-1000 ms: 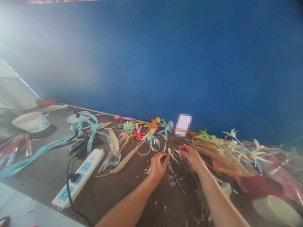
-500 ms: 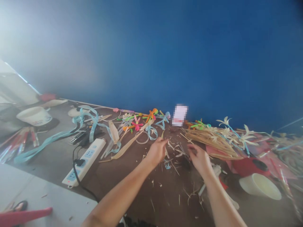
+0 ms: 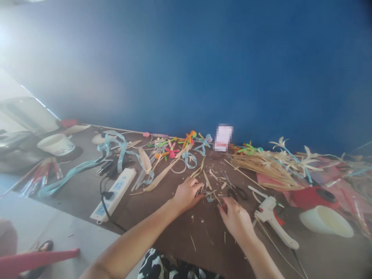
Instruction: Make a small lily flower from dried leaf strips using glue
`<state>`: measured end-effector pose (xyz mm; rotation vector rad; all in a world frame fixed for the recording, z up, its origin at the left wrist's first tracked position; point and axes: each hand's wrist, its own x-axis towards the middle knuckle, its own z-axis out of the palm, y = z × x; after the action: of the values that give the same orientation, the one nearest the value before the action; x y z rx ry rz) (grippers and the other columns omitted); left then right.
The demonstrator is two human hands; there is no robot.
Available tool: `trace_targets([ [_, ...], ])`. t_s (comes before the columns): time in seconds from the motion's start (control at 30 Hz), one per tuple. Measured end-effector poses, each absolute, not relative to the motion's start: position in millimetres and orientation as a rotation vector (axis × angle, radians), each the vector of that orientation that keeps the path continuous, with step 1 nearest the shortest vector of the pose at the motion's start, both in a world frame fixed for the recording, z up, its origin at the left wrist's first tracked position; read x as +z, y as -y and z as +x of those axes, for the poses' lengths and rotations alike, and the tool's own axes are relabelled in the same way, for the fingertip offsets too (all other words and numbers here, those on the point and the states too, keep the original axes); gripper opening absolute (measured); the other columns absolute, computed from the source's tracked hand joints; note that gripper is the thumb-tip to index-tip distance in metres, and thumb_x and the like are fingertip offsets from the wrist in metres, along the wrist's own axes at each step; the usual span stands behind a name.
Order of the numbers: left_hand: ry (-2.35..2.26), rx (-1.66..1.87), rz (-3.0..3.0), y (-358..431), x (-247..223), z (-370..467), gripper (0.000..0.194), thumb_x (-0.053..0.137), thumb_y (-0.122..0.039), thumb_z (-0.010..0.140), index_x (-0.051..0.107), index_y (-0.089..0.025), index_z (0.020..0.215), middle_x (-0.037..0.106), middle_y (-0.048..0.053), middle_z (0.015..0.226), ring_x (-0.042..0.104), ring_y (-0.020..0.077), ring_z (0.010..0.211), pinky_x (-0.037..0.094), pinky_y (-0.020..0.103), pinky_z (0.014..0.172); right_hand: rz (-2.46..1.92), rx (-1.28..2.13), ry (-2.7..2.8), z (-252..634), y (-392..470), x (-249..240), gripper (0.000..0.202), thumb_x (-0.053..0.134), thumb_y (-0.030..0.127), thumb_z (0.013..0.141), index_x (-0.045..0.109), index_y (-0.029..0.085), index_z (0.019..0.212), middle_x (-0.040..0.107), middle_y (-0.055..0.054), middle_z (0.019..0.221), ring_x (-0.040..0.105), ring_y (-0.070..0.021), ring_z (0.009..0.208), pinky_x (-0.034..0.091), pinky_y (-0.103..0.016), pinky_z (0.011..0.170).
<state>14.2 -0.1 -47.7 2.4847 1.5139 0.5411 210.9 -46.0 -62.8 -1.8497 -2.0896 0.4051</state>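
Note:
My left hand (image 3: 189, 192) is low over the brown table, fingers curved and thumb apart, at the left side of a small pile of scraps (image 3: 210, 197). From the right, my right hand (image 3: 236, 219) reaches to the same pile, its thumb and fingers apart around the ends of thin straw bits. Whether either hand pinches a strand is too fine to see. Dark-handled scissors (image 3: 238, 192) lie just beyond my right hand. A white glue gun (image 3: 274, 221) rests to the right of it. Pale trimmings (image 3: 206, 180) are scattered behind the pile.
A power strip (image 3: 114, 195) with a plugged cord lies left. Blue ribbon (image 3: 69, 174) and colourful pipe-cleaner figures (image 3: 171, 149) are further back. Dried stalks (image 3: 261, 170), white flowers (image 3: 305, 164) and a tilted cup (image 3: 327, 221) are right. A blue wall (image 3: 186, 69) rises behind.
Both hands have come nearer to me and down to the scraps. My right arm has moved off the glue gun, and the scissors show more plainly. The view has shifted slightly.

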Motion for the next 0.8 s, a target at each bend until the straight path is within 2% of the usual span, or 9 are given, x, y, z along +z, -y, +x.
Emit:
trace_targets([
  [0.17, -1.447, 0.544, 2.557, 15.1, -51.1, 26.2, 0.041, 0.056, -0.035, 0.071, 0.048, -0.025, 0.11, 0.051, 0.005, 0.1, 0.043, 0.0208, 0.096, 0.039, 0.032, 0.077, -1.866, 0.318, 2.132, 192.4, 22.6, -62.7, 0.021, 0.041, 0.025, 0.079, 0.053, 0.025, 0.096, 0.061, -0.004, 0.089, 0.059, -0.0166, 0.073, 0.038, -0.023, 0.059],
  [0.3, -1.34, 0.471, 2.66, 19.5, -55.1, 29.1, 0.024, 0.053, -0.029, 0.074, 0.056, -0.021, 0.097, 0.054, 0.006, 0.097, 0.043, 0.0215, 0.098, 0.036, 0.036, 0.083, -2.01, 0.261, 2.168, 175.5, 2.8, -65.2, 0.015, 0.043, 0.028, 0.079, 0.055, 0.022, 0.084, 0.064, -0.005, 0.073, 0.06, -0.019, 0.066, 0.036, -0.025, 0.055],
  [0.5, -1.339, 0.457, 2.65, 14.7, -57.2, -9.5, 0.023, 0.044, -0.024, 0.08, 0.055, -0.02, 0.099, 0.056, 0.007, 0.098, 0.047, 0.0201, 0.098, 0.038, 0.036, 0.083, -2.068, 0.248, 2.058, 179.6, 4.9, -61.2, 0.015, 0.041, 0.028, 0.077, 0.053, 0.022, 0.072, 0.061, -0.004, 0.063, 0.058, -0.0186, 0.059, 0.035, -0.025, 0.052],
  [0.63, -1.335, 0.642, 2.582, 13.8, -56.2, -35.6, 0.026, 0.035, -0.017, 0.083, 0.054, -0.019, 0.101, 0.053, 0.008, 0.102, 0.05, 0.0169, 0.096, 0.04, 0.032, 0.083, -1.804, 0.354, 1.94, 197.1, 30.4, -63.4, 0.012, 0.042, 0.026, 0.076, 0.049, 0.021, 0.068, 0.06, -0.003, 0.071, 0.056, -0.0169, 0.067, 0.039, -0.025, 0.061],
  [0.8, -1.368, 0.796, 2.419, 33.4, -50.5, -30.8, 0.027, 0.033, -0.016, 0.083, 0.054, -0.019, 0.1, 0.054, 0.008, 0.096, 0.05, 0.0159, 0.093, 0.042, 0.031, 0.082, -1.653, 0.611, 1.771, 192.7, 50.9, -72.2, 0.01, 0.043, 0.023, 0.075, 0.048, 0.02, 0.066, 0.061, -0.008, 0.09, 0.055, -0.0204, 0.086, 0.039, -0.029, 0.076],
])
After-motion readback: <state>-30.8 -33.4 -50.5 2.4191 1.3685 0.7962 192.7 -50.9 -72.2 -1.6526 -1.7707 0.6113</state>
